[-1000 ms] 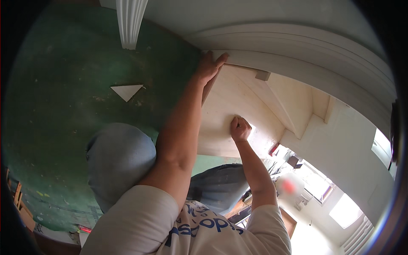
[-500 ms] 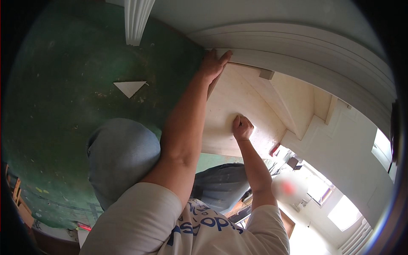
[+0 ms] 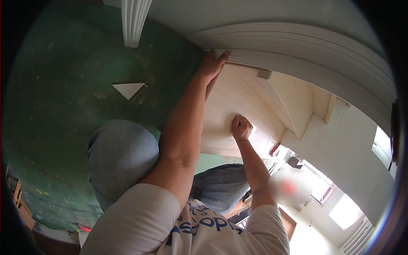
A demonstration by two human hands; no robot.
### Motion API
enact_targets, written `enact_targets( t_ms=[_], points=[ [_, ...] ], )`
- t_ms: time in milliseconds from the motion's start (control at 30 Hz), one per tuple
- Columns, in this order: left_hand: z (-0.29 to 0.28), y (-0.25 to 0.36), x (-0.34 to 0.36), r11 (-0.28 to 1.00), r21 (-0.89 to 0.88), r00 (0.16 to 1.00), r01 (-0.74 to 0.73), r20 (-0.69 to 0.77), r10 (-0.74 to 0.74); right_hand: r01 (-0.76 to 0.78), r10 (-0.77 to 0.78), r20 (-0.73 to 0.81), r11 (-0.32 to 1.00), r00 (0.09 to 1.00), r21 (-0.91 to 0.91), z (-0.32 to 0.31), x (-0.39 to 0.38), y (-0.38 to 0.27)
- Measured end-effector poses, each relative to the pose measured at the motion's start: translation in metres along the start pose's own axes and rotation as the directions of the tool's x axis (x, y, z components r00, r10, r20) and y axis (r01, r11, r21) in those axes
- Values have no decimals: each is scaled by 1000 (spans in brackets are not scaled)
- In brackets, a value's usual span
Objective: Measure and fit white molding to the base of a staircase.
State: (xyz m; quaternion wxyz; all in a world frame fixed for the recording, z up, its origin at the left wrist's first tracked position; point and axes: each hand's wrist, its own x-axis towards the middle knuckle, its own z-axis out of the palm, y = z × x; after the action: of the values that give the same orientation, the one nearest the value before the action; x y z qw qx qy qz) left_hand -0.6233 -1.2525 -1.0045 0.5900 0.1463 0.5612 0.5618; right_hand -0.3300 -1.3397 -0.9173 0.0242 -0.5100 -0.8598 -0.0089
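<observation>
Just ahead of the person's knees, beside the green floor (image 3: 55,119), a broad pale wooden panel (image 3: 227,95) meets a white moulded board (image 3: 297,40) along its far edge. The writing I can pick out is on the person's white shirt (image 3: 197,243): big dark-blue letters, rounded and bunched by folds across the front, with smaller ones above. The panel looks smooth and cream-coloured, faintly scuffed toward its right end, with a bright patch of light beside the fist; a small block (image 3: 264,74) sits up near the moulding. The left hand (image 3: 213,67) rests at the corner where panel and moulding come together, thumb spread away from the fingers; I can't tell how firmly it grips. The right hand (image 3: 242,128) is clenched in a fist against the panel's face, and whether anything is inside it I can't see. A white triangular piece (image 3: 128,90) lies on the floor, well apart from both hands.
</observation>
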Motion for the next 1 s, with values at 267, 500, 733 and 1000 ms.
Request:
enact_targets(
  t_ms=[267,500,733,1000],
  points=[
    [-6,-4,10,998,30,998,-59,31,58,38,-38,-19,999,999,16,-1,4,-5],
    [-21,12,8,998,23,991,-59,120,55,19,-18,-13,999,1000,39,0,6,-7],
    [-22,41,-9,983,113,976,147,144,-162,-24,24,21,1000,1000,-1,-3,1,0],
    [-23,48,-8,983,148,976,113,168,-137,38,-31,-95,996,995,78,-2,4,-4]
  ],
)
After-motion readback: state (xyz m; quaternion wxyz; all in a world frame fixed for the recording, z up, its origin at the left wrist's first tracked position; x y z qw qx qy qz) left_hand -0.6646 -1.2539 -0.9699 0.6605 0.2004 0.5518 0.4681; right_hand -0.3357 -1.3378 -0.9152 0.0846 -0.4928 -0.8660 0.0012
